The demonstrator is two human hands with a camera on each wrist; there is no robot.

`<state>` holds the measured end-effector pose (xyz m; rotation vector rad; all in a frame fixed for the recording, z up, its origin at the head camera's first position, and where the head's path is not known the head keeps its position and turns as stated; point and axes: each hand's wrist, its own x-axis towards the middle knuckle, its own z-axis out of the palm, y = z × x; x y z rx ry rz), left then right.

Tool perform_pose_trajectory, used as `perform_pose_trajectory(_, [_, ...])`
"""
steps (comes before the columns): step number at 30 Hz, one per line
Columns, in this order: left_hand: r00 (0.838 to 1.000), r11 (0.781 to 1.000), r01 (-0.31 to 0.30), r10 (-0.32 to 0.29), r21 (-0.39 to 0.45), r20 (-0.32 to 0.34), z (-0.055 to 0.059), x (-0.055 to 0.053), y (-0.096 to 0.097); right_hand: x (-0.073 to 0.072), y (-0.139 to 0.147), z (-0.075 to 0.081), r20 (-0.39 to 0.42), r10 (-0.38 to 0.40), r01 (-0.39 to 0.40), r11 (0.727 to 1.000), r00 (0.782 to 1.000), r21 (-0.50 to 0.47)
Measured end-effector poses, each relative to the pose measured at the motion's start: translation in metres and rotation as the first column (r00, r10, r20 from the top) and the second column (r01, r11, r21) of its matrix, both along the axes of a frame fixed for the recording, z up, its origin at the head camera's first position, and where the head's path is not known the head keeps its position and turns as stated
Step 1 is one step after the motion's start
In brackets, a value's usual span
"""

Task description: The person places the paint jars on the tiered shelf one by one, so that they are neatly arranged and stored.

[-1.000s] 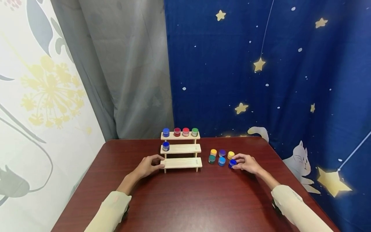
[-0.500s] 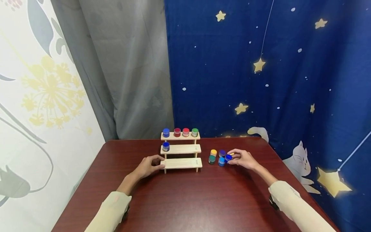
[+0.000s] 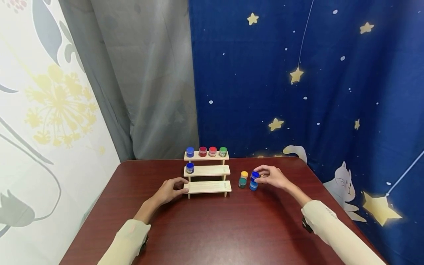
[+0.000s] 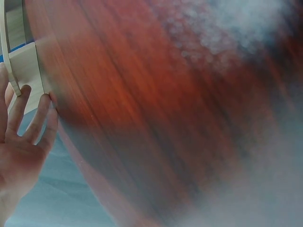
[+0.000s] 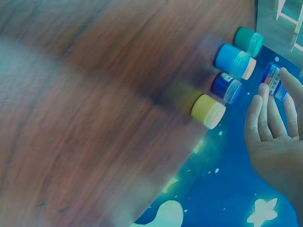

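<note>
My right hand (image 3: 273, 177) pinches a dark blue paint jar (image 3: 254, 175) between thumb and fingertips. The right wrist view shows that jar lifted off the table. Below and around it stand a light blue jar (image 3: 253, 186), a teal jar (image 3: 242, 183), an orange-yellow jar (image 3: 244, 174), a purple-blue jar (image 5: 226, 87) and a yellow jar (image 5: 207, 111). My left hand (image 3: 170, 190) holds the left end of the three-step wooden stand (image 3: 208, 186) at its lowest shelf. Another dark blue jar (image 3: 190, 168) sits at the middle shelf's left end.
On the top shelf are a blue jar (image 3: 190, 152), a dark red jar (image 3: 202, 151), a red jar (image 3: 213, 151) and a green jar (image 3: 223, 151). Curtains (image 3: 238, 92) hang behind the far edge of the reddish-brown table (image 3: 212, 228).
Picked up from the right of the group, the dark blue jar has moved left with my right hand, over the other loose jars. My left hand stays at the stand.
</note>
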<state>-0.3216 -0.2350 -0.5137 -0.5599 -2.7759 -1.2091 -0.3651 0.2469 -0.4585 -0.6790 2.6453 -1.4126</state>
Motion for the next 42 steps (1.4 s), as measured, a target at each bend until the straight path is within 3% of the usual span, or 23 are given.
perform_pose_trajectory(3, [1.000, 1.000, 0.007, -0.007, 0.004, -0.007, -0.001, -0.002, -0.001, -0.002, -0.009, 0.003, 0.021, 0.002, -0.002, 1.000, 1.000, -0.002])
perform_pose_trajectory(12, [1.000, 1.000, -0.015, 0.015, -0.023, 0.006, -0.003, -0.003, 0.000, -0.009, -0.034, 0.005, -0.039, 0.047, -0.047, 0.999, 0.998, 0.017])
perform_pose_trajectory(28, [1.000, 1.000, -0.001, 0.002, -0.023, 0.012, -0.003, -0.002, 0.000, -0.016, -0.083, 0.016, -0.012, 0.092, -0.092, 0.995, 0.996, 0.024])
perform_pose_trajectory(35, [1.000, 1.000, 0.010, -0.010, -0.019, 0.009, 0.001, -0.002, 0.001, -0.017, -0.090, 0.028, -0.028, 0.070, -0.068, 0.995, 0.997, 0.074])
perform_pose_trajectory(42, [1.000, 1.000, 0.007, -0.007, -0.005, 0.022, 0.003, -0.002, 0.001, -0.020, -0.098, 0.034, -0.037, 0.097, -0.095, 0.993, 0.995, 0.066])
